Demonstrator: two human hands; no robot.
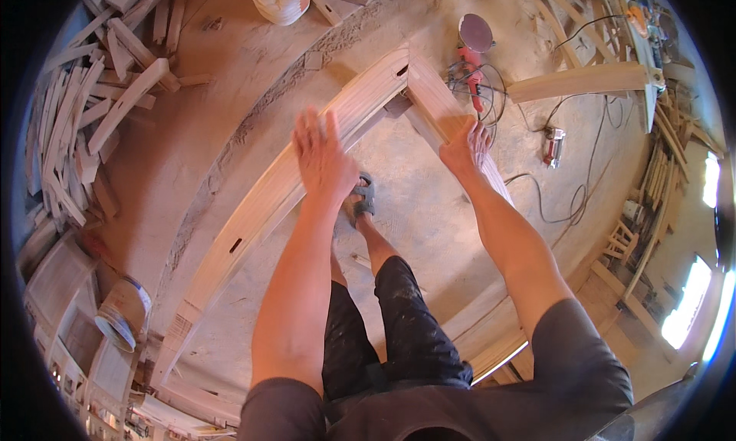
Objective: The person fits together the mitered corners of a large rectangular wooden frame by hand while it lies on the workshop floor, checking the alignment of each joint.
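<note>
Two pale wooden beams meet at a corner ahead of me. The long left beam (257, 200) has dark slots cut in its face and runs down toward the lower left. My left hand (325, 156) is over this beam, palm down, with its slightly blurred fingers stretched and apart. I cannot tell whether it touches the wood. The shorter right beam (434, 95) slants down to the right from the corner. My right hand (465, 148) grips its upper edge with curled fingers. My sandalled foot shows on the floor between the two beams.
A red power tool (473, 72) with a round disc lies beyond the right beam. A small silver-and-red tool (553, 147) and a cord (580, 203) are farther right. Scrap wood (126, 104) is piled at left, above a bucket (124, 311). A curved board (579, 82) extends at right.
</note>
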